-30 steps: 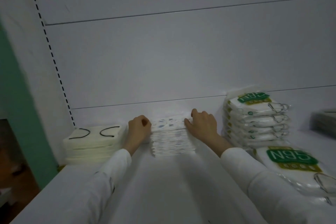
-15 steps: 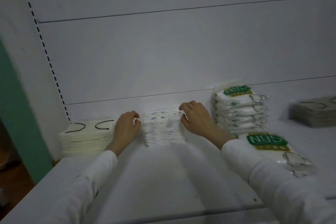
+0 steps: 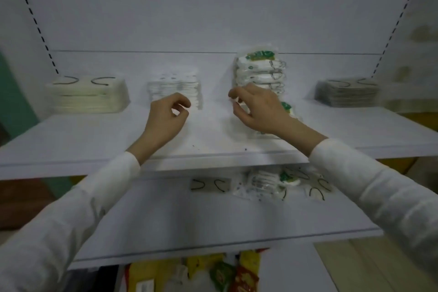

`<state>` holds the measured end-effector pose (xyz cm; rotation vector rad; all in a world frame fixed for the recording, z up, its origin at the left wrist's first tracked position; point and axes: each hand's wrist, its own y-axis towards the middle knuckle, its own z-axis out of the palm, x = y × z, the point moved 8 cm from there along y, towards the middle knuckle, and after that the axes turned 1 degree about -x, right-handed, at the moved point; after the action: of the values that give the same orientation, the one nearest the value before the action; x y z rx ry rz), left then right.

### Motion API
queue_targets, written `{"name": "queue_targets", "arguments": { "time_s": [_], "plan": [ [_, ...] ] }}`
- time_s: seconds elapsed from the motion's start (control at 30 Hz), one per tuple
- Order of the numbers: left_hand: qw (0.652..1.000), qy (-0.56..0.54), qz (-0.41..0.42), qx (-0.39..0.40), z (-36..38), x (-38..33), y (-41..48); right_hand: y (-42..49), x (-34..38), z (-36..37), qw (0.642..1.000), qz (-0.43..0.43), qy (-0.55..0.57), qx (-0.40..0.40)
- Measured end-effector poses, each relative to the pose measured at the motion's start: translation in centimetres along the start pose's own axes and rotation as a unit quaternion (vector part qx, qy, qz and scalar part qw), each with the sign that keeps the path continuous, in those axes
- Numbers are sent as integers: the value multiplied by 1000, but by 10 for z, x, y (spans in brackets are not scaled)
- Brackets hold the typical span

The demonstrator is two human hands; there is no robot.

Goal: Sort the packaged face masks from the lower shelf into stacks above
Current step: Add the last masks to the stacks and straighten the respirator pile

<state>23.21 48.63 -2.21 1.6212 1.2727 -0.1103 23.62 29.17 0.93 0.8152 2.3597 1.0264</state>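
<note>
Four stacks of packaged masks stand on the upper shelf (image 3: 71, 140): cream ones with black loops (image 3: 87, 95), white patterned ones (image 3: 175, 89), green-labelled N95 packs (image 3: 260, 71) and grey ones (image 3: 346, 92). My left hand (image 3: 168, 116) hovers just in front of the patterned stack, fingers loosely curled, holding nothing. My right hand (image 3: 258, 109) hangs with bent fingers over a loose N95 pack (image 3: 288, 108) lying before the N95 stack. No pack shows between its fingers. On the lower shelf (image 3: 166, 220) lie a grey pack (image 3: 211, 185) and a small loose pile of mixed packs (image 3: 279, 182).
The white back panel with slotted uprights closes the shelf behind. Under the lower shelf sit colourful snack bags (image 3: 237, 272). A green wall (image 3: 14, 102) borders the left side, and a wooden floor (image 3: 369, 265) shows at lower right.
Both hands have let go of the sides of the patterned stack and pulled back toward the shelf front. The view has drawn back and down, so the lower shelf now shows.
</note>
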Motion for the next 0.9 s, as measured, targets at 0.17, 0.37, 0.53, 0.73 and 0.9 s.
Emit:
{"name": "queue_targets", "arguments": {
  "time_s": [0.17,0.37,0.53,0.73,0.9],
  "plan": [
    [995,-91,26,38,56,-39,-104,-116,12,-39,999,-6,46,19],
    [978,-106,-120,137,141,21,-203,-248,11,-5,990,21,86,112],
    [949,-73,-243,189,196,113,-260,-336,-24,77,939,242,178,169],
    [933,-43,-298,195,241,191,-277,-392,-66,182,826,467,227,217],
    [931,-17,-286,225,280,219,-266,-423,-106,237,760,579,215,202]
  ]
}}
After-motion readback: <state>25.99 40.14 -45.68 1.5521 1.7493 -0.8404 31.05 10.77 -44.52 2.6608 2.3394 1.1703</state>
